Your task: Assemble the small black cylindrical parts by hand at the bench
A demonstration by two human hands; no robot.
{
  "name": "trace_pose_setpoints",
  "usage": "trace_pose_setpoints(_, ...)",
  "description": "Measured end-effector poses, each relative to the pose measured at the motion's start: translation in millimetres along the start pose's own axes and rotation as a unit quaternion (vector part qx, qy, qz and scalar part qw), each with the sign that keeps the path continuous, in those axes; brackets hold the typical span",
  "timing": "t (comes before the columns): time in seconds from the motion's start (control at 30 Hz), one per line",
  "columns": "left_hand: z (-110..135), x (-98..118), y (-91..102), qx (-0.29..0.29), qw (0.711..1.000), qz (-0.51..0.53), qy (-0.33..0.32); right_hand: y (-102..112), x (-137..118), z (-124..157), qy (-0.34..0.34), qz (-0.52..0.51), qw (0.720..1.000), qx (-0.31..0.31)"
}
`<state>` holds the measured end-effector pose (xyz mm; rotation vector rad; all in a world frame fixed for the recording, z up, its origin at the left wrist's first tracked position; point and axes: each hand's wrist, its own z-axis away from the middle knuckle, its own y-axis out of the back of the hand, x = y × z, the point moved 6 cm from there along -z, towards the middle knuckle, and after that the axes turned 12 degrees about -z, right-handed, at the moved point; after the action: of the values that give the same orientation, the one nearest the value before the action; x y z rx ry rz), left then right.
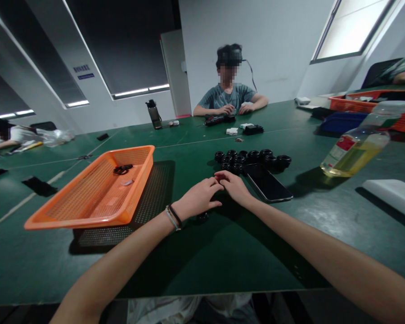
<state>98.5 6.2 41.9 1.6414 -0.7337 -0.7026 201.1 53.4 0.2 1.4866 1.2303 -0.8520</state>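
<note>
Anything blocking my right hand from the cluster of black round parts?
Nothing visible stands between the right hand and the black round parts, which sit just beyond it. The phone lies to that hand's right, and the left hand is close on its left.

No text can be read. In the upper left of the frame, the dark characters [81, 69] and the small blue sign [85, 76] on the wall [92, 90] are too blurred; at right, the label [337, 154] on the bottle [361, 154] is also not legible.
</note>
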Motion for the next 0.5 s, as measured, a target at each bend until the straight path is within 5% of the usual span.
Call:
trace_pose_setpoints(0.27,26.5,-33.4,-1.8,0.075,0.984,0.128,0.096,-0.8,-4.0,2.8,0.003,-0.028,0.999,0.016)
trace_pose_setpoints(0.5,55.9,-11.6,-12.4,0.002,0.997,0.06,0.038,-3.5,-12.3,8.1,0.02,-0.059,0.998,0.006)
